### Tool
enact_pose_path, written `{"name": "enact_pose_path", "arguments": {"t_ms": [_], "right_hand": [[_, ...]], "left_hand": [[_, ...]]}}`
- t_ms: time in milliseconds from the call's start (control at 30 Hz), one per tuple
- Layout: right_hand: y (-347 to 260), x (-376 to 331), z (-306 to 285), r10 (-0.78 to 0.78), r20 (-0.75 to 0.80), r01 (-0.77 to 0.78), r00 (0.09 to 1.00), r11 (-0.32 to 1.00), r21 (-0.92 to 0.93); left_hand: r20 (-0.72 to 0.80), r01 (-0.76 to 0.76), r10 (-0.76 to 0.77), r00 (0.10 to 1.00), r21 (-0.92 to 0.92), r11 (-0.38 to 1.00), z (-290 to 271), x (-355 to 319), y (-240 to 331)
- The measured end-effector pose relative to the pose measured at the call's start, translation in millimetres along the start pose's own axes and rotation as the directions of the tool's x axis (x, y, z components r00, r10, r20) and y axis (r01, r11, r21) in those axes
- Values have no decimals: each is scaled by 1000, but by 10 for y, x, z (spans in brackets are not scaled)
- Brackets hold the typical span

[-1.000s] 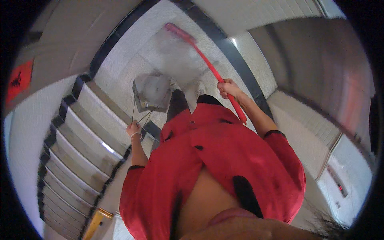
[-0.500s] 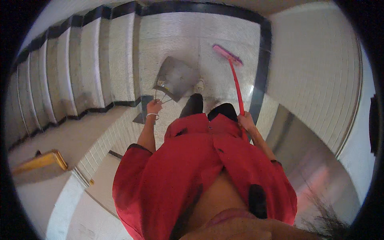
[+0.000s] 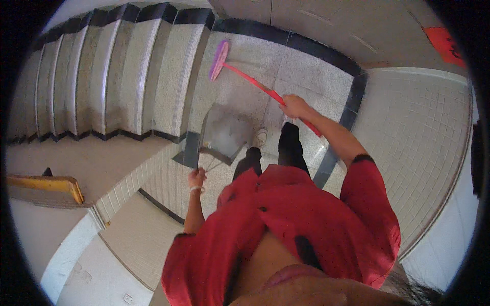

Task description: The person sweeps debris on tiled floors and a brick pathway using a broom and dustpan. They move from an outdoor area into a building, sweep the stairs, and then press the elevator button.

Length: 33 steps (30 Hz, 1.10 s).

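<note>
Fingers closed, my left hand (image 3: 196,178) grips the thin wire handle of a grey metal dustpan (image 3: 227,131). The dustpan is in front of my feet, tilted, and I cannot tell whether it touches the floor. My right hand (image 3: 297,107) is wrapped round the red stick of a broom (image 3: 251,80), partway along it, with the stick's end sticking out behind the hand. The broom's head (image 3: 219,61), pink with purple bristles, is far left on the landing, close to the lowest step and beyond the dustpan.
Stairs with pale treads and dark side borders (image 3: 168,76) run off to the left. A dark skirting (image 3: 306,48) edges the speckled floor (image 3: 296,66). A tiled wall (image 3: 408,127) stands at the right, and a yellow handrail (image 3: 46,183) at the lower left.
The broom head has swung from the far right to the far left, beside the stairs. My right hand has gone forward with the stick. My left hand keeps hold of the dustpan. The view has shifted.
</note>
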State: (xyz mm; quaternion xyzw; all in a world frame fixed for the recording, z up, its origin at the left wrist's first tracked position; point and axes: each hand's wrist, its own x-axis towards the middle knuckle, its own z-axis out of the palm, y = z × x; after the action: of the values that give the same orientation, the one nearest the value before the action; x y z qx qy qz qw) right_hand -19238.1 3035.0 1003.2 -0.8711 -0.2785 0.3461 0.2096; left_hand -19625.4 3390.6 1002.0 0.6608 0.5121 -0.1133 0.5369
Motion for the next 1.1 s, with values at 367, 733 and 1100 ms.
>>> {"name": "enact_pose_path", "arguments": {"t_ms": [367,733,1100], "right_hand": [[1155,1106,-870,145,-52,-148,988,987,-65],[1778,-1670,-351,418,-81,-362,905,855,372],[1715,-2023,-778,285,-123,-240,951,927,289]], "left_hand": [[-131,91,-89,987,16,996,310,-19,710],[-30,83,-86,996,-87,993,591,214,1090],[-131,76,-86,988,-76,994,475,-44,1675]]}}
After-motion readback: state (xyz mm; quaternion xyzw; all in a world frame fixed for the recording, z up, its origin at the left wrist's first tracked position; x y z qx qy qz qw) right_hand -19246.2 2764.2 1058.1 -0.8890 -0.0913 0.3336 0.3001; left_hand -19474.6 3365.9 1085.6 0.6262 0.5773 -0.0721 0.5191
